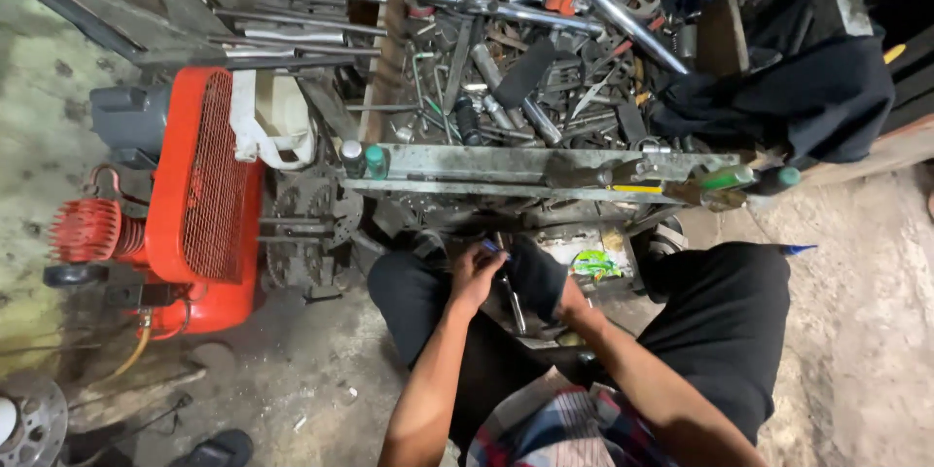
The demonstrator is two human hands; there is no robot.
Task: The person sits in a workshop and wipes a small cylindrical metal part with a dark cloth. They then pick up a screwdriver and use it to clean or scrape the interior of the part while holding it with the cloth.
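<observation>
Left hand (pixel 475 272): curled closed around a small blue-tipped tool (pixel 493 247).
Right hand (pixel 569 304): mostly hidden behind the knee; grip cannot be told.
Metal rod (pixel 513 304): upright between both hands.
Shelf rail (pixel 506 163): just beyond the hands.

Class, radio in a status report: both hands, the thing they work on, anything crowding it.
Left hand pinching small blue-tipped item. Right hand low beside slim metal rod, grip unclear. Cluttered metal rack close above.

The stained concrete floor (pixel 292 370) carries a red air compressor (pixel 195 199) at left, a dark shoe (pixel 219 448) near the bottom edge and a wooden crate (pixel 381 68) heaped with steel rods, pipes and hand tools (pixel 525 68), with a metal shelf (pixel 506 163) in front bearing small green-capped bottles (pixel 375 161).
</observation>
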